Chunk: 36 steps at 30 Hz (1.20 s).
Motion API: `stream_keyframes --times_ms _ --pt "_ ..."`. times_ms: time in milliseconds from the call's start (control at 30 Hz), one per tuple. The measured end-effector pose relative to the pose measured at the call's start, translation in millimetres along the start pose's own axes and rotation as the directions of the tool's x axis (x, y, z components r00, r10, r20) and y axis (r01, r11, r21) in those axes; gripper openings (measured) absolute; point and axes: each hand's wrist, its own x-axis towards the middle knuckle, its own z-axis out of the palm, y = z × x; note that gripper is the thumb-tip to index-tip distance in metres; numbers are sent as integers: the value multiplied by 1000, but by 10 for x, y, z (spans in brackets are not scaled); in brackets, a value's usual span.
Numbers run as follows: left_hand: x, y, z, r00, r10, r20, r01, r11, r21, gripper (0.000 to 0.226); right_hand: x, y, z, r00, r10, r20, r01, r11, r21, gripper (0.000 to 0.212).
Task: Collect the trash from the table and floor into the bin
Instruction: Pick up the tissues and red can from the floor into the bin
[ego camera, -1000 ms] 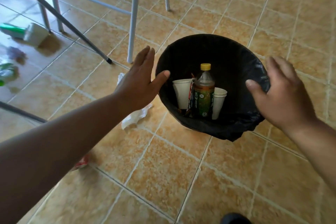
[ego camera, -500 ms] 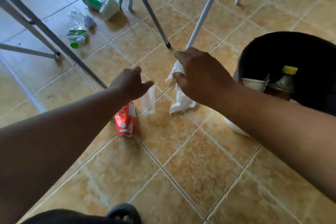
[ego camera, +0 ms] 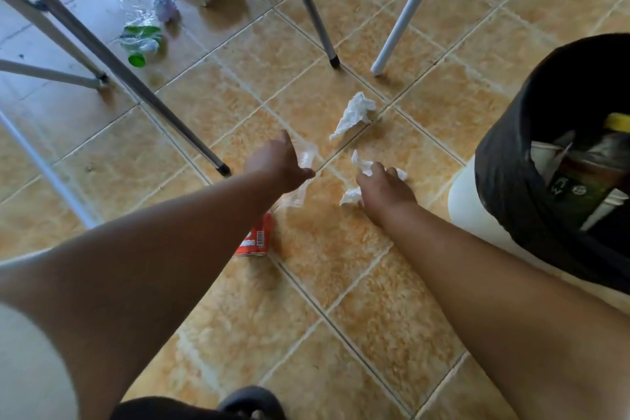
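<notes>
floor pickup step. right hand [ego camera: 385, 189] closes on crumpled tissue [ego camera: 363, 165]; left hand [ego camera: 278, 164] pinches clear wrapper [ego camera: 305, 155]. next, likely: lift both, drop into bin [ego camera: 511, 160].

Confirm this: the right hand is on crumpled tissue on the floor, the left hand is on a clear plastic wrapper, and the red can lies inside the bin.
Not quite. The head view shows the red can lying on the floor tiles beside the left forearm, not inside the bin. The right hand on crumpled tissue and left hand at the clear plastic wrapper hold.

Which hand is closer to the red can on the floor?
Left. The left hand is just beyond the red can, its forearm passing over it. The right hand is farther off, on a crumpled tissue.
</notes>
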Motion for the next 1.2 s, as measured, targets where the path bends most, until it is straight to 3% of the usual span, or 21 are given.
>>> stream_keyframes --times_ms 167,333,433,567,667,767,867,1000,1200 --pt "34 -17 82 1000 21 1 -21 1000 17 92 -108 29 -29 995 -60 -85 58 998 -22 36" --pt "8 89 -120 997 32 -64 -41 988 -150 90 -328 -84 -550 947 -158 -281 178 983 47 40" --pt "-94 271 -322 988 52 -145 -88 964 -252 94 -575 -137 -1008 869 -249 -427 277 961 4 41" --pt "-297 571 -672 950 88 -299 -193 920 -342 83 -953 45 -1696 734 -364 -574 422 906 -34 23" --pt "-503 907 -977 894 134 -427 -310 874 -375 64 -1237 525 -2144 693 -327 -643 444 896 23 18" --pt "-768 1278 -1207 834 190 -518 -440 795 -417 60 -1575 1117 -2369 670 -204 -714 368 926 80 19" --pt "-1126 1694 -1337 804 297 -516 -546 713 -440 57 -1891 1640 -2282 690 -82 -719 249 960 130 19" --pt "-1452 2137 -1211 757 485 -438 -643 672 -366 59 -2135 2082 -1939 772 102 -628 89 960 265 23" --pt "-1507 2385 -775 743 612 -271 -668 707 -232 73 -2267 2237 -1602 871 184 -456 -33 947 318 31"
